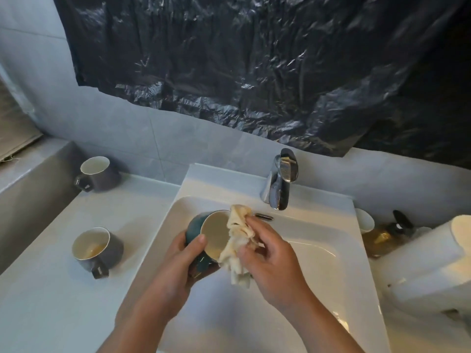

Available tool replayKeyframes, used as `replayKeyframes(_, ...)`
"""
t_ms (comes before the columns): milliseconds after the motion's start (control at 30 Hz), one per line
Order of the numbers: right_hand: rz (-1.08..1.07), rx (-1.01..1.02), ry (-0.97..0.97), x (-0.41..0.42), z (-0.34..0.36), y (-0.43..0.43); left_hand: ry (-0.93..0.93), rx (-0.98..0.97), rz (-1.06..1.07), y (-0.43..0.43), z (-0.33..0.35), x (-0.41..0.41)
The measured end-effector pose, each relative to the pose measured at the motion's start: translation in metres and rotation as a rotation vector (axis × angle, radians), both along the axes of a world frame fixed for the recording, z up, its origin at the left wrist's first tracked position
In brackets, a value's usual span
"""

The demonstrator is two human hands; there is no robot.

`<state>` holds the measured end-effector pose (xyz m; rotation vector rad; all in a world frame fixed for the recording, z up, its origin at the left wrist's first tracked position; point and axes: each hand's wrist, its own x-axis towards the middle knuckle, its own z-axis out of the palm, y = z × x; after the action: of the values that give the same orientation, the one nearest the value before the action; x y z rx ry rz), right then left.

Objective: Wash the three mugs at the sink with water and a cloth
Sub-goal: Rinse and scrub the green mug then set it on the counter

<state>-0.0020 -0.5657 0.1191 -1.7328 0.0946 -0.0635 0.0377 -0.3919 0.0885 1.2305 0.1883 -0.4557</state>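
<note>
three mugs: on the white counter (46,301) left of the sink (313,233), the far grey mug (98,173) looks pale and clean inside; the near grey mug (95,248) holds a brownish puddle. over the basin the left hand (183,266) grips the teal mug (215,233), tipped on its side, cream-lined. the right hand (270,256) pinches a crumpled cream cloth (238,240) at its rim. further right, a pump bottle (382,235) holds amber liquid.

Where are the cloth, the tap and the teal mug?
cloth (238,240), head view, on its bunched middle.
tap (277,192), head view, on its body.
teal mug (215,231), head view, on its inner wall.
</note>
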Motion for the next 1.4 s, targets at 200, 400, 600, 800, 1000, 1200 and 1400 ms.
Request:
replayKeyframes(200,-0.053,-0.111,-0.083,-0.027,-0.013,-0.029,0.116,-0.119,0.085,-0.032,-0.005,-0.028)
replayKeyframes(400,-0.140,-0.173,-0.129,-0.026,-0.029,-0.035,0.054,-0.147,0.049,-0.051,-0.012,-0.021)
replayKeyframes(600,-0.271,-0.728,-0.558,-0.021,-0.048,-0.031,-0.112,-0.214,0.096,-0.055,-0.037,-0.013)
replayKeyframes(800,-0.072,-0.866,-0.626,-0.039,-0.041,0.006,-0.304,-0.303,0.098,-0.050,-0.043,-0.024)
replayKeyframes(1000,0.149,-1.013,-0.184,-0.051,-0.011,0.024,-0.336,-0.407,-0.052,-0.034,-0.034,-0.045)
replayKeyframes(1200,0.222,-1.052,-0.098,-0.054,0.006,0.031,-0.299,-0.525,-0.079,-0.029,-0.026,-0.060)
replayKeyframes(1400,0.313,-0.460,-0.174,-0.056,-0.009,0.009,-0.350,-0.471,-0.124,-0.033,-0.026,-0.054)
